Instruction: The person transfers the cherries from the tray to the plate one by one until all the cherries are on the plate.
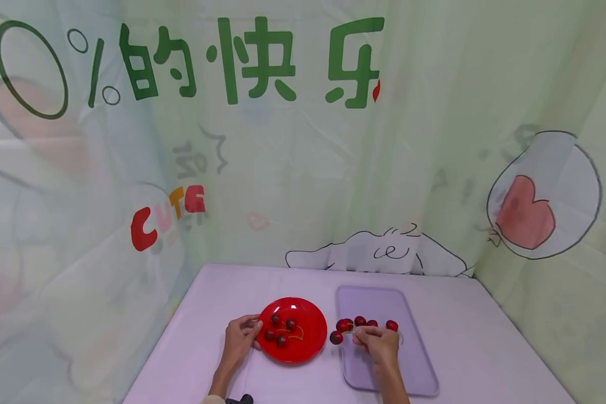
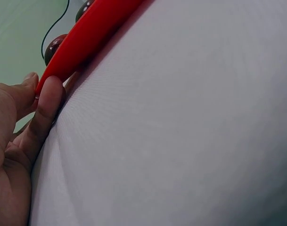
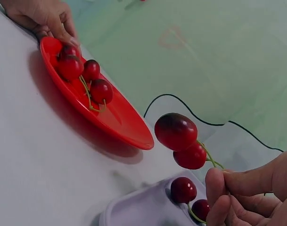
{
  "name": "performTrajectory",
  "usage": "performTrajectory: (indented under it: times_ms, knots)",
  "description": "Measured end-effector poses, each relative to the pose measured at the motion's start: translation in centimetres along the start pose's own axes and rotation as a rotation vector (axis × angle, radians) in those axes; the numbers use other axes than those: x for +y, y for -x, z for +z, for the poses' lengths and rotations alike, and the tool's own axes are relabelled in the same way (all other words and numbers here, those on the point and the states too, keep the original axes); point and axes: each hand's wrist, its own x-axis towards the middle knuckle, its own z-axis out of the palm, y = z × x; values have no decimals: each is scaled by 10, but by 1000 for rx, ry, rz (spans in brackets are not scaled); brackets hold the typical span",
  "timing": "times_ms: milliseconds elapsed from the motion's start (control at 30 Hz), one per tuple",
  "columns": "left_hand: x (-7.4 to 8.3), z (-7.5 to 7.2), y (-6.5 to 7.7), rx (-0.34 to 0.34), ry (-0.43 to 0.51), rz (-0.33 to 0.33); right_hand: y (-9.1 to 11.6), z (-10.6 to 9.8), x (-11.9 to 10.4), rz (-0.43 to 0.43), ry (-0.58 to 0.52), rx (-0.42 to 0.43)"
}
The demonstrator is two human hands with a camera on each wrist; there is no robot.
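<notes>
My left hand grips the left rim of a round red plate, thumb on the rim and fingers under it, as the left wrist view shows. Several dark red cherries with green stems lie on the plate, toward the left-hand side. My right hand pinches the green stems of a pair of cherries between thumb and fingertips. This pair hangs over the left side of a pale purple tray, apart from the plate. More cherries lie on the tray, partly hidden behind the right hand.
Plate and tray stand side by side on a white-covered table. Printed curtains enclose it at the back and both sides. A small black object shows at the bottom edge, by the left wrist.
</notes>
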Motion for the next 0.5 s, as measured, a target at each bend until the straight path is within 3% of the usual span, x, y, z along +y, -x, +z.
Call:
performTrajectory:
  times_ms: [500]
  knots:
    - [-10,1,-2,0,17,27,8,22,0,27,-3,-44]
